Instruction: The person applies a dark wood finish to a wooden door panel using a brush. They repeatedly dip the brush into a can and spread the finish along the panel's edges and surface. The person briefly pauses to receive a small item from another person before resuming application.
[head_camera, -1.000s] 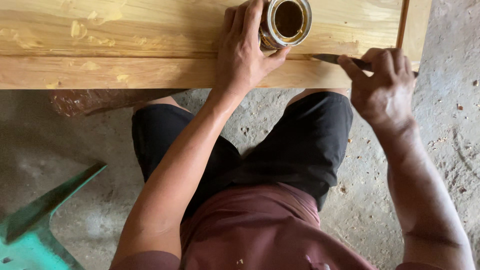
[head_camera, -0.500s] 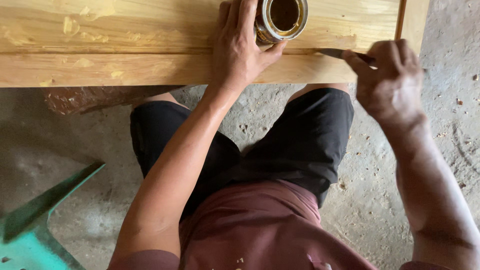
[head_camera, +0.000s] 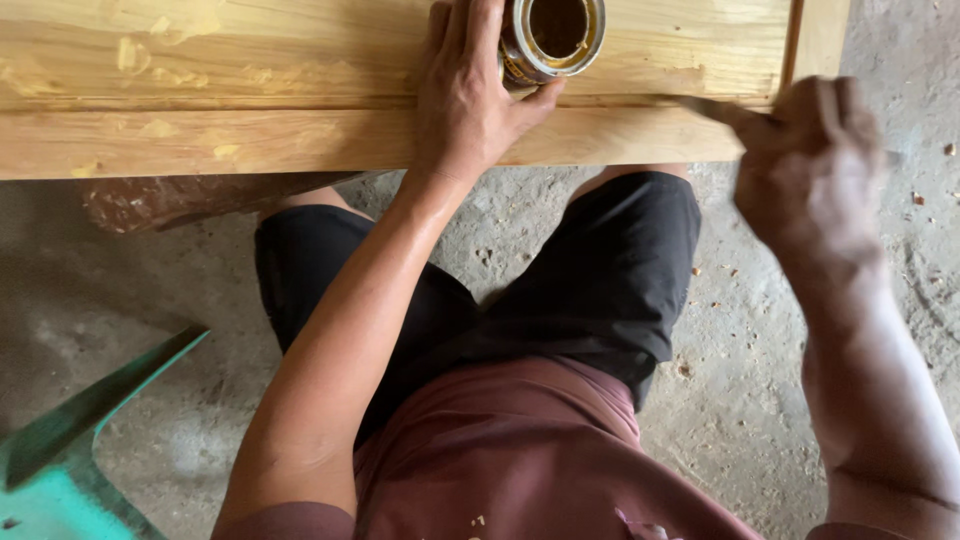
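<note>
Your left hand (head_camera: 470, 95) wraps the open tin (head_camera: 550, 35) on the wooden surface (head_camera: 250, 90), while your right hand (head_camera: 815, 165) (closed) grips a thin tool (head_camera: 715, 108) pointing left toward it.

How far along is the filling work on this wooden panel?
Done: pale filler patches dot the wooden panel toward its left. In hand: the left hand steadies an open tin of brown paste while the right hand presses a flat blade into the groove near the right end. What is left cannot be judged from this view.
</note>
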